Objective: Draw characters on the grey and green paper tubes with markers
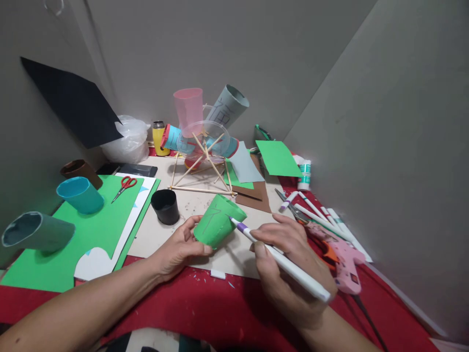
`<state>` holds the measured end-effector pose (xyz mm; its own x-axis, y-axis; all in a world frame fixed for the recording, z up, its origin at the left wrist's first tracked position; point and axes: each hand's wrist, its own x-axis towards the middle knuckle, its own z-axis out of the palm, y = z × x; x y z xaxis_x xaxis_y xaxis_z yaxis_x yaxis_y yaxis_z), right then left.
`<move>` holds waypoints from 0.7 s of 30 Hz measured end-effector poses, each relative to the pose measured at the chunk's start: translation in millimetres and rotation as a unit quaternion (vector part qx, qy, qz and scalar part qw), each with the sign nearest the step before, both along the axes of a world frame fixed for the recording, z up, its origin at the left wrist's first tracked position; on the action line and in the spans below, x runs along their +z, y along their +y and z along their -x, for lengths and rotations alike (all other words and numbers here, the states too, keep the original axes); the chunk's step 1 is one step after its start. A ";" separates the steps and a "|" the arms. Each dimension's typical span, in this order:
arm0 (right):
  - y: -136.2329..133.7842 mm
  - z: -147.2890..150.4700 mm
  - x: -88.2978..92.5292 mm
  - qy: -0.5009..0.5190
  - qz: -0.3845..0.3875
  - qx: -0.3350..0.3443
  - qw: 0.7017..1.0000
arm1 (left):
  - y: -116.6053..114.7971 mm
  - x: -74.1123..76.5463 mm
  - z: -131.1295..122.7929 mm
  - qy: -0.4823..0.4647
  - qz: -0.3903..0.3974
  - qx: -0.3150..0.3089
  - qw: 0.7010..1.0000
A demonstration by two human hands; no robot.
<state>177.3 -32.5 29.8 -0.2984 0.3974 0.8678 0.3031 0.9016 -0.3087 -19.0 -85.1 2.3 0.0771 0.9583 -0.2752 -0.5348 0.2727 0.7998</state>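
Observation:
A green paper cup lies tilted in my left hand, whose fingers are closed around its base. Dark strokes of a written character show on its side. In my right hand is a white marker pen with a purple band, and its tip meets the cup's side near the strokes. Just left of the cup stands a black paper cup. Behind it a wheel-like model of wooden sticks carries a pink cup, a grey cup with writing, and blue cups with red rims.
Grey, blue and brown cups stand at the left on green sheets, near red-handled scissors. Right of my hand lie several markers, larger scissors and a pink glue gun. A glue stick stands farther back.

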 end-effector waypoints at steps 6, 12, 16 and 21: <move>-0.9 0.1 0.8 -0.002 0.002 -0.014 1.000 | -0.4 -1.8 1.0 0.001 0.000 0.000 1.000; -0.6 1.1 1.1 -0.005 0.001 -0.018 1.000 | -0.4 -0.5 1.4 0.007 0.001 0.003 1.000; -0.2 1.1 0.0 -0.003 0.005 -0.024 1.000 | -1.1 -0.1 1.6 0.005 0.009 0.006 1.000; 0.6 -0.7 -1.7 0.002 0.006 -0.027 1.000 | -0.9 -2.1 2.9 -0.009 0.016 0.013 1.000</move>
